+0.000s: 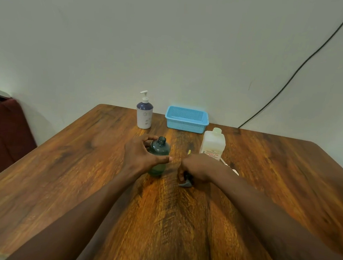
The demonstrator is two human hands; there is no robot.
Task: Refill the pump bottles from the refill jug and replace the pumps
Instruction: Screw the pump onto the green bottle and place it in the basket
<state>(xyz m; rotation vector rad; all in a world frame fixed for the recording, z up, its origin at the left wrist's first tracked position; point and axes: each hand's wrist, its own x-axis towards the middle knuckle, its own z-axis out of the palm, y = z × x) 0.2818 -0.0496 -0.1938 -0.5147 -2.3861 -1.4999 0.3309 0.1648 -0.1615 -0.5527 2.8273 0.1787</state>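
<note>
While the left hand [141, 155] curls fingers and thumb round an uncapped dark green translucent plastic bottle [160, 149] standing mid-way across a brown wood-grain table [78, 173], the right hand [196, 168], just beside it, closes its fingers on a dark grey plastic pump head [186, 182] touching the tabletop. A pale, labelled plastic refill jug [213, 143], cap off, stands just behind. Near the far edge are a white-and-navy pump bottle [144, 114], pump fitted, and a light blue mesh basket [187, 118].
</note>
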